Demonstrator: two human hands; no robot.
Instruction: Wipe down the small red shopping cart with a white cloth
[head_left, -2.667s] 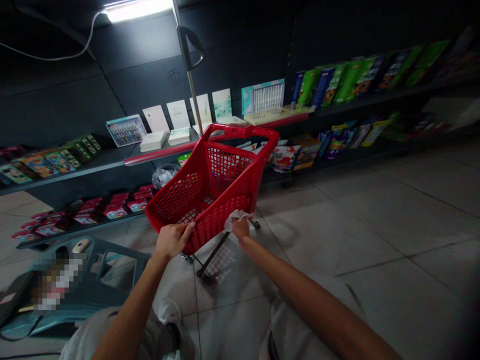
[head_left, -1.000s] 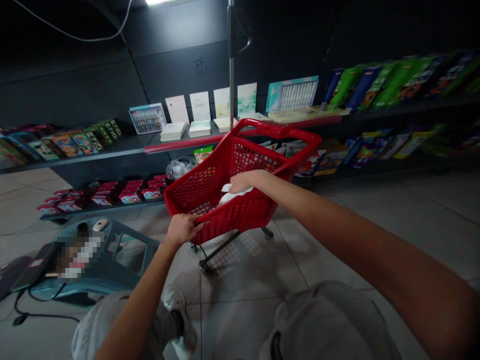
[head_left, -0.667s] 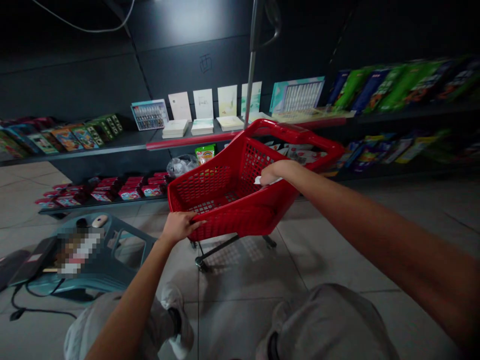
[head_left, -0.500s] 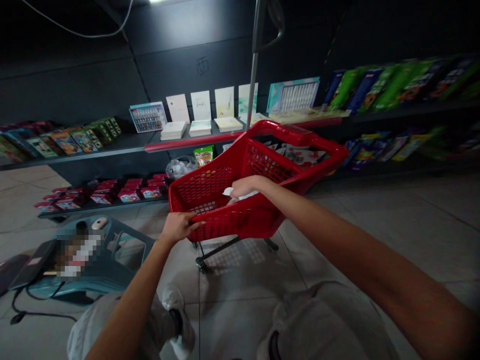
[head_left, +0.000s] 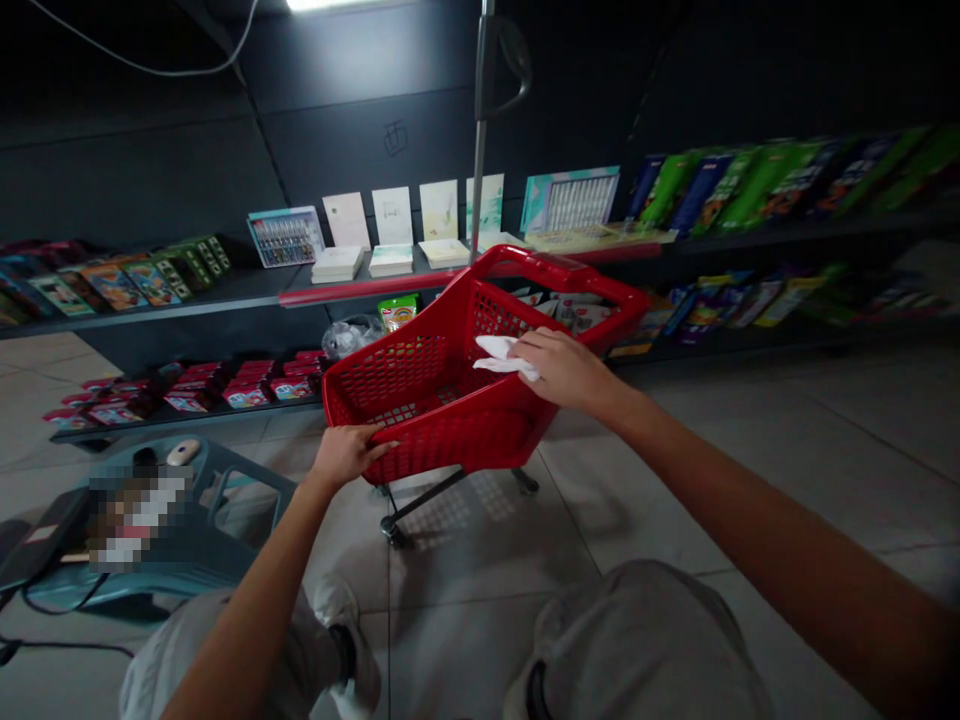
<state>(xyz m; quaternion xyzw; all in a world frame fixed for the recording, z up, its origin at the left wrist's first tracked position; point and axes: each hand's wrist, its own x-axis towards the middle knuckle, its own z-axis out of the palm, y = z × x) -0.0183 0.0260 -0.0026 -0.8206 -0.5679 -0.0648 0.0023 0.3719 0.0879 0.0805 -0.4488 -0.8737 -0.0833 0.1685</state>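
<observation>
Right hand (head_left: 559, 372) is pinching white cloth (head_left: 501, 350), fingers closed on it, two loose flaps sticking out leftward; cloth is hanging above the cart's near side rim, toward the handle end, contact with the rim not clear. Left hand (head_left: 346, 455) is gripping red cart (head_left: 442, 440) by the rim at its near-left corner, fingers lying over the edge. Cart is standing upright on castors (head_left: 392, 532), tile floor (head_left: 480, 640) showing below.

Risks: only the left hand is steadying the cart, at one corner, so a hard push from the right could be setting the castors rolling or swinging the handle end round. Loose flaps could be snagging in the side-wall holes; a thin pinch could be letting the cloth slip into the basket.

Further out: metal pole (head_left: 478, 190) is rising behind the cart, base hidden; a swinging cart could be knocking it, booklets (head_left: 391, 259) on the shelf (head_left: 247, 290) sitting near. Plastic stool (head_left: 217, 540) is standing on the left, trailing cord (head_left: 67, 645) beside it, so a sideways step could be catching either one
</observation>
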